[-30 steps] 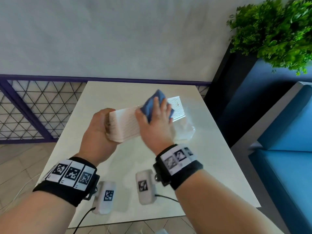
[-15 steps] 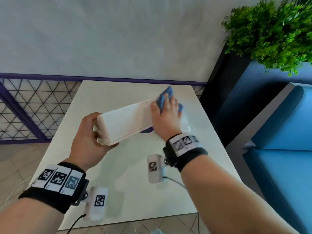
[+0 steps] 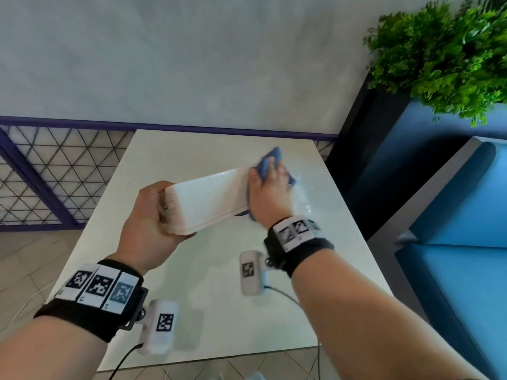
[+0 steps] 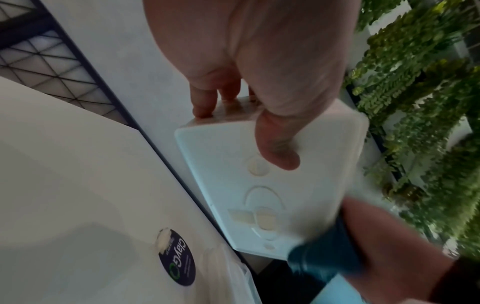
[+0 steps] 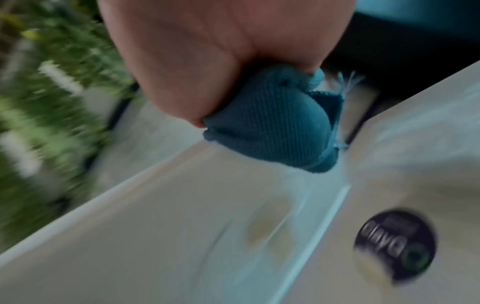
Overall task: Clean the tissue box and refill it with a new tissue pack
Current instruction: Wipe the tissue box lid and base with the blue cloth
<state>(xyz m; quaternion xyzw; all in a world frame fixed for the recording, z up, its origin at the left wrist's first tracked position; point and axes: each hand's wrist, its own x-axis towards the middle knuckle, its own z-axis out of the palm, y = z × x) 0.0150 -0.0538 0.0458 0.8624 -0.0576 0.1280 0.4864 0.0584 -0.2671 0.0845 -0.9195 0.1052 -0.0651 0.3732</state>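
Left hand (image 3: 148, 215) clamps one end of the tissue box (image 3: 208, 198), lifting it off the surface (image 3: 192, 270) so the right hand (image 3: 270, 192), clutching the blue cloth (image 3: 270, 160), wipes its far end.

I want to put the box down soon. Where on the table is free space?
The table is bare left of the left hand and along its near edge. The far right is crowded: a plastic tissue pack lies beneath the right hand.

Motion-blurred tissue box (image 5: 182, 236), far end behind cloth (image 3: 270, 163).
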